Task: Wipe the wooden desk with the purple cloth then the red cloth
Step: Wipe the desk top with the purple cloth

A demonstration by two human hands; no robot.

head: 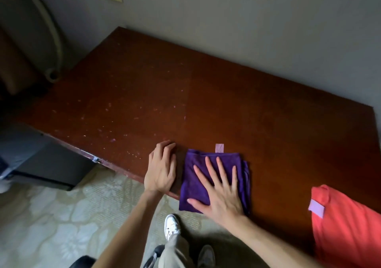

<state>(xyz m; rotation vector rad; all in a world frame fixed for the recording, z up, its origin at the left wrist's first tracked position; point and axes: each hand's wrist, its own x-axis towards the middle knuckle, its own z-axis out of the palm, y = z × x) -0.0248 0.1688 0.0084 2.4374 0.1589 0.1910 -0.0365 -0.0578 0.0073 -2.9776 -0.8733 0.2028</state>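
The right hand [221, 187] lies flat with its fingers spread and straight, pressing down on the folded purple cloth [214, 180], which sits at the near edge of the dark reddish-brown wooden desk [206, 102] with a small pale tag poking out of its far side. Just to its left, the left hand [161, 167] rests on the bare desk top, fingers bent at the tips and holding nothing. The red cloth [346, 228] lies well off to the right, untouched.
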